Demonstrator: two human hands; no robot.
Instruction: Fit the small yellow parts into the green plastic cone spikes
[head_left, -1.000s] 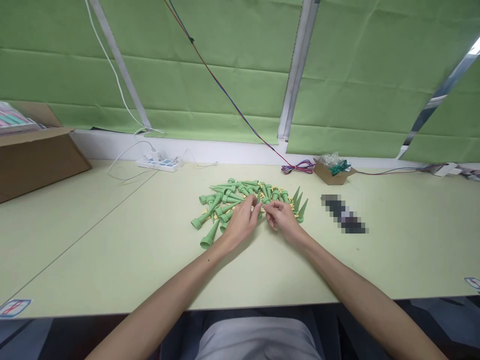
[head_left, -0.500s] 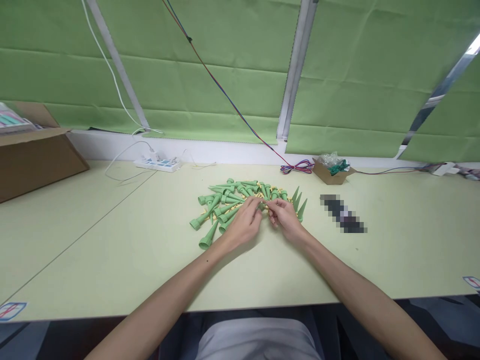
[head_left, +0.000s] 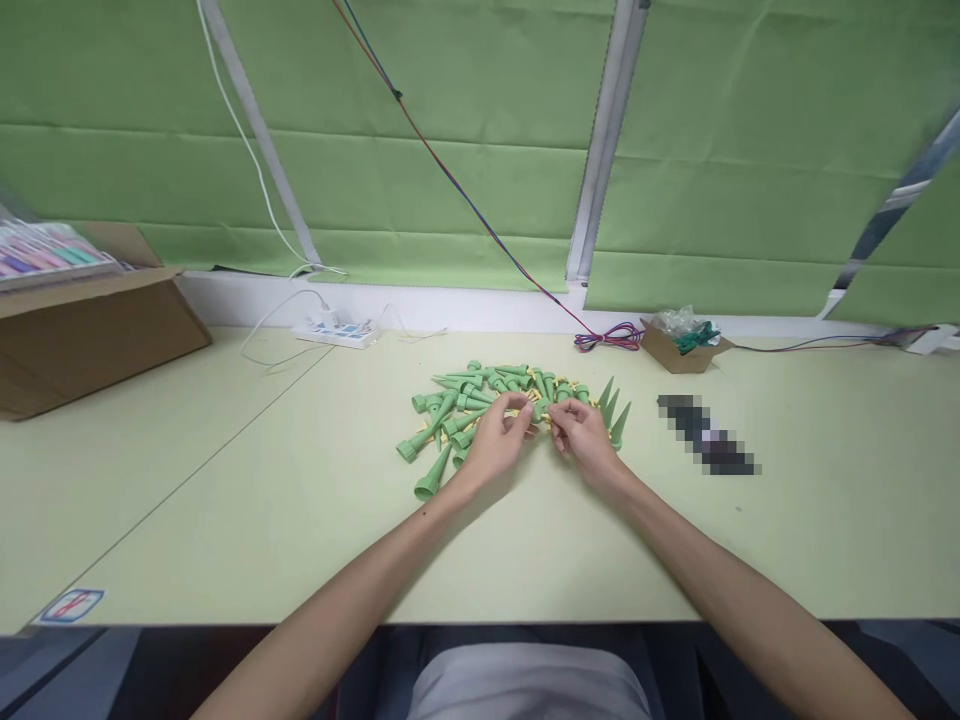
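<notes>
Close together at the near side of a pile of green plastic plant watering spikes [head_left: 433,475], my two hands meet. My left hand [head_left: 501,435] pinches a small green plastic part [head_left: 539,408] between thumb and fingers. From the other side, my right hand [head_left: 585,432] has its fingertips pinched at that same part, where a bit of yellow shows. Whether my right fingers grip a separate small yellow piece is too small to tell. Small yellow pieces lie among the spikes, partly hidden behind my hands. A few pointed green cones [head_left: 617,425] stand out just right of my right hand.
Right of the pile lies a dark pixelated object [head_left: 705,435]. Behind it stand a small carton [head_left: 679,355] with clear and green plastic and a coiled red-blue cable [head_left: 609,337]. A power strip [head_left: 337,332] and a large cardboard box [head_left: 105,340] are at the left.
The view has swung slightly left, so everything sits further right. My hands stay together at the pile; the left fingers have shifted a little, and more of the green part shows between them.
</notes>
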